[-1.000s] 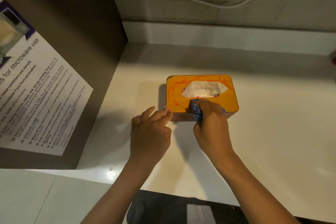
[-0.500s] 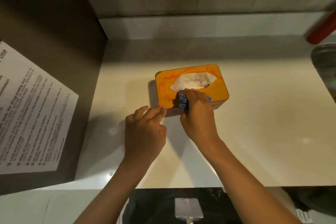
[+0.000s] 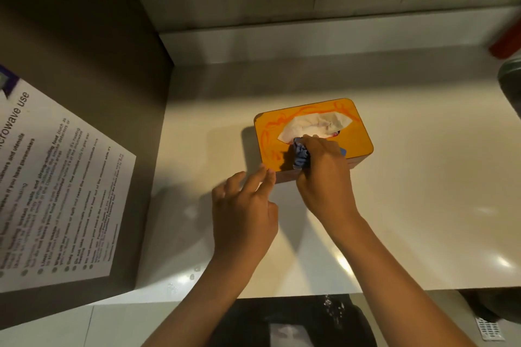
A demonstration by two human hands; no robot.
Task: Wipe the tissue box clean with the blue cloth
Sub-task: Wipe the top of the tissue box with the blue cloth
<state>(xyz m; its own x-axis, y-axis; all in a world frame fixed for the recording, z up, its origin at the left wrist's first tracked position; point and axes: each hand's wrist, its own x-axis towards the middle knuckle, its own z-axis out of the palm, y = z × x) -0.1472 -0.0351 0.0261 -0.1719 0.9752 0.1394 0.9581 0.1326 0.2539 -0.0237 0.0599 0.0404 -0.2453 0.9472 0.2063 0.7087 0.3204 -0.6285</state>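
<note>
Orange tissue box (image 3: 358, 138) sits mid-desk (image 3: 423, 205), and the right hand (image 3: 324, 175) grips the bunched blue cloth (image 3: 301, 155) on its near top edge, mid-wipe. Left hand (image 3: 242, 214), fingers straight, steadies the near-left corner. Red marks at the left probably call for the next strokes.

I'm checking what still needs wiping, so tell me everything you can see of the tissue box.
The tissue box is a rounded-cornered orange box with red scribbles on its lid. It lies flat on the pale counter, slightly turned. A crumpled white tissue sticks out of its top slot. The right hand presses the blue cloth on the lid's near edge; the left hand touches its near left corner with its fingertips.
</note>
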